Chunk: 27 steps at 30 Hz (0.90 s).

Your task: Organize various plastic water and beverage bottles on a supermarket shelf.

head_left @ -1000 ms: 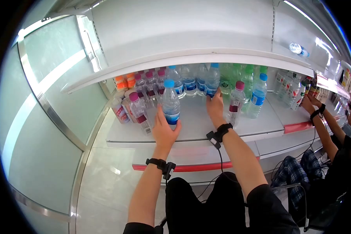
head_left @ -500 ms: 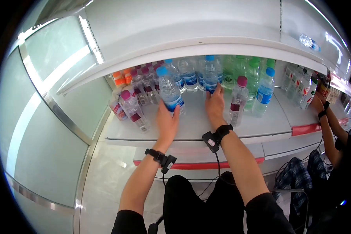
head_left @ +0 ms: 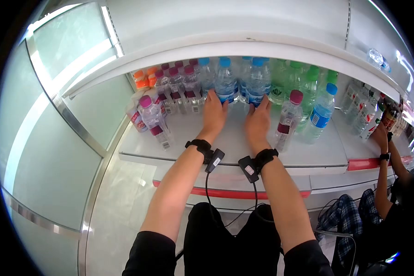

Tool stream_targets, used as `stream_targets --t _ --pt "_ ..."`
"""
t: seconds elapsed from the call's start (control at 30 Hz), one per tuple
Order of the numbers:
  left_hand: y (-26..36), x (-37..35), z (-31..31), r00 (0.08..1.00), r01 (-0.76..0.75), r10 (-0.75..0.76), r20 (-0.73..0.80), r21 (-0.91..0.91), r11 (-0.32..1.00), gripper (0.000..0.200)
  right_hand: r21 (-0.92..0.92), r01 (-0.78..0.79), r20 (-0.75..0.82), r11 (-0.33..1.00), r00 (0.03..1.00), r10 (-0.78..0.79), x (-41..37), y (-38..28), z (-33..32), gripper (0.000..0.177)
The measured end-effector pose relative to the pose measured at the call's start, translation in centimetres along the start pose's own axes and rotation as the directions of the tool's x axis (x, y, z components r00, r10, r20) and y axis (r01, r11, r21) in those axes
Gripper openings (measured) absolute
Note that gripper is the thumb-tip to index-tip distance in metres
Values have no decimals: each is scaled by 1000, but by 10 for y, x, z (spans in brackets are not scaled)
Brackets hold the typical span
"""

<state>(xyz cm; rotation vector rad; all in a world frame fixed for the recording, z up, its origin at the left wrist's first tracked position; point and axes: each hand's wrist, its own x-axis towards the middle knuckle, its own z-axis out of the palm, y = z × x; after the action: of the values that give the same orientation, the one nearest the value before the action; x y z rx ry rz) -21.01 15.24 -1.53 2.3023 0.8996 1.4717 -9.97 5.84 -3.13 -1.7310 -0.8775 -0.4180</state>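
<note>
On the shelf, my left hand (head_left: 215, 115) is closed around the lower part of a blue-capped water bottle (head_left: 225, 79), which stands upright in the back group. Beside it, my right hand (head_left: 257, 120) grips another blue-capped water bottle (head_left: 258, 79) low on its label. My fingertips are partly hidden behind both bottles. A purple-capped bottle (head_left: 290, 117) stands just right of my right hand, with a blue-capped, blue-labelled bottle (head_left: 322, 112) beyond it. To the left, a purple-capped bottle (head_left: 154, 120) stands apart near the front.
Green bottles (head_left: 310, 89) stand at the back right, and orange-capped bottles (head_left: 141, 80) at the far left. The upper shelf edge (head_left: 244, 46) overhangs the bottles. At right, another person's hand (head_left: 381, 135) is among bottles. Cables hang from my wrist straps.
My left hand has carried its water bottle back and to the right, into the rear group. My right hand stays on its bottle. The view has shifted slightly.
</note>
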Motion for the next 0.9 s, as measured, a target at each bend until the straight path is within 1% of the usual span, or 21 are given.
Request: stream_targets --t 0.07,0.1,0.13,0.17,0.23,0.3,0.33,0.4,0.43,0.47,0.53,0.57,0.6,0.63,0.67,0.73,0.77,0.8,0.83,0.87,0.9 --pt "1 -4 0 999 41 -41 -6 10 999 59 -2 20 -3 1000 1000 -20 -2 -4 -2 59" --pt "2 -4 0 997 74 -74 -14 16 997 60 -11 -69 49 998 996 70 -1 -10 -8 59" --pt "4 -5 -1 997 72 -72 -18 15 997 60 -24 -155 97 988 983 157 0 -15 -11 59" --pt "5 -9 -3 996 73 -72 -47 34 997 62 -21 -151 94 988 984 153 1 -16 -11 59" --pt "6 -16 -5 994 77 -71 -88 59 995 64 -55 -180 117 982 976 185 1 -13 -8 65" --pt "2 -26 -14 990 64 -68 -123 -36 997 63 -47 -140 119 989 982 144 0 -8 -6 67" --pt "10 -31 -32 988 69 -72 -134 -27 997 63 -50 -109 110 993 987 114 0 -8 -6 70" --pt "30 -47 -63 993 120 -116 33 -218 969 56 -38 -107 120 994 987 111 0 -9 -4 70" --pt "29 -57 -76 995 -61 52 -87 -102 993 54 -34 -114 124 993 985 117 -1 -7 -5 71" --pt "26 -66 -92 955 -231 233 -181 34 972 51 -35 -113 124 993 985 117 -1 -5 -5 71" --pt "32 -83 -127 867 -212 349 -355 371 904 60 -94 -52 83 994 995 60 -1 -2 -1 76" --pt "25 -84 -134 867 -208 346 -358 371 905 60 -94 -48 85 994 995 56 -1 -2 1 76" --pt "15 -87 -137 810 -146 289 -510 302 942 65 -91 -42 66 995 997 48 -2 -4 1 78" --pt "5 -89 -140 731 -94 218 -646 221 971 71 -88 -34 46 996 998 38 -2 -4 3 79" --pt "-4 -91 -143 730 -92 215 -649 218 972 71 -91 -31 45 995 998 35 -1 -2 3 79" --pt "-20 -91 -147 843 141 55 -535 320 937 78 -97 -2 91 995 996 11 1 3 4 83" --pt "-27 -92 -147 841 141 52 -538 311 940 78 -103 3 86 995 996 6 1 5 4 83" --pt "-32 -92 -146 861 203 -119 -495 119 972 78 -95 -6 97 995 995 16 1 6 4 84" --pt "-36 -92 -144 865 273 -277 -418 -71 959 78 -86 -14 109 996 994 24 3 7 3 86" --pt "-40 -92 -141 864 268 -276 -421 -78 960 78 -88 -9 102 996 995 18 5 8 3 86" --pt "-42 -93 -142 875 304 -289 -387 -25 952 77 -38 -16 94 999 995 20 4 5 2 87"
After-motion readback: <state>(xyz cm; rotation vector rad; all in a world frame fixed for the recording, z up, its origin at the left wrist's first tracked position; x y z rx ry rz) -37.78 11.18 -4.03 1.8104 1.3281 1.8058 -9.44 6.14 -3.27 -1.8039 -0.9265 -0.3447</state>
